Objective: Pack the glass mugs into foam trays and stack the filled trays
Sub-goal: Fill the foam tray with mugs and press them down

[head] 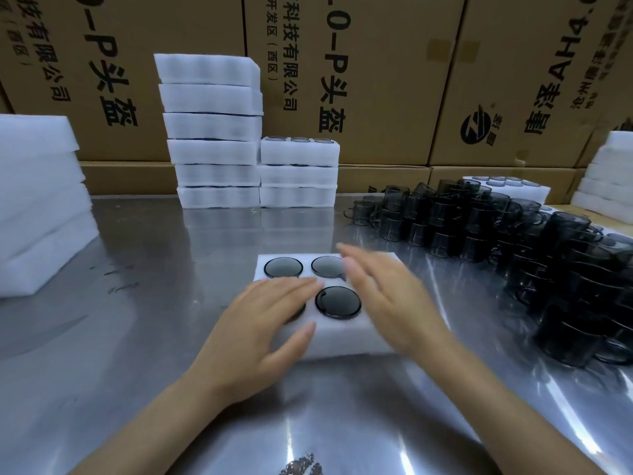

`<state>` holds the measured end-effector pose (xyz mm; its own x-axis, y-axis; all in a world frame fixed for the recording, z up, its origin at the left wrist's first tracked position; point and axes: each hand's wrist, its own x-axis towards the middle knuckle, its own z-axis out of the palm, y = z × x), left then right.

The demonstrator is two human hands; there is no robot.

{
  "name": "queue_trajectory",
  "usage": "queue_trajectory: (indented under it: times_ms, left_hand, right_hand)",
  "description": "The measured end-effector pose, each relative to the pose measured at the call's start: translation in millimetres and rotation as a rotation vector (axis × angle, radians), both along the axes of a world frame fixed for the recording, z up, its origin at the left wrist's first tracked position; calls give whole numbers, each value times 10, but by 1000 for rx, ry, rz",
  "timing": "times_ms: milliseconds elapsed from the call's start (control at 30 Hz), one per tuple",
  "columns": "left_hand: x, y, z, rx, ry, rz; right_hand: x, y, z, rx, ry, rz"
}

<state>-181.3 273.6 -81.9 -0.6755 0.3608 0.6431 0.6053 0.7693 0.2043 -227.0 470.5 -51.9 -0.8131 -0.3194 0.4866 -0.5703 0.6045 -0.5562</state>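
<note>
Cardboard boxes wall the steel counter [137, 303]. Both my grips, left hand [260, 323] and right hand [383, 296], lie released over the white foam tray [342, 341] of smoky glass mugs [338, 302]; lifting it carelessly could tip them out.

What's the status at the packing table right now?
Both hands open: left hand flat on the foam tray, right hand blurred over it. Mugs show in three pockets. Filled stacks behind; nothing between.

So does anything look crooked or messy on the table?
Yes. The tall stack of white foam trays at the back leans, each tray sitting further left than the one below. The dark smoky glass mugs on the right are heaped in a loose pile. Nothing looks broken or spilled.
</note>
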Motion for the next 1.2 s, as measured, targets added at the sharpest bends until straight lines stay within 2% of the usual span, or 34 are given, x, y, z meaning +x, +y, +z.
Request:
queue_trajectory:
  times_ms: [100,167,233,333,433,633,733,1100,1200]
  left_hand:
    - [-29,-69,-33,252,-42,11]
    - [-65,-98,-60,448,-89,37]
    - [-101,-107,-74,561,-120,48]
    - [-120,-95,-84,511,-124,27]
    - [-135,-86,-79,433,-111,14]
    - [-167,-99,-78,425,-139,14]
    - [-179,-97,-77,411,-147,22]
    - [-167,-102,-67,366,-150,58]
    - [-162,-111,-68,352,-151,62]
  right_hand:
    - [-297,308,54,-175,80,-214]
    - [-555,512,17,-264,-7,-330]
    - [-812,668,-51,-300,-125,-416]
    - [-1140,802,-131,-227,-210,-489]
    - [-1402,867,-103,-118,-211,-552]
    - [-1823,1004,148,189,-257,-698]
    - [-1934,1052,176,311,-275,-696]
    - [-1952,1091,269,375,-212,-747]
    - [-1762,1100,284,210,-131,-746]
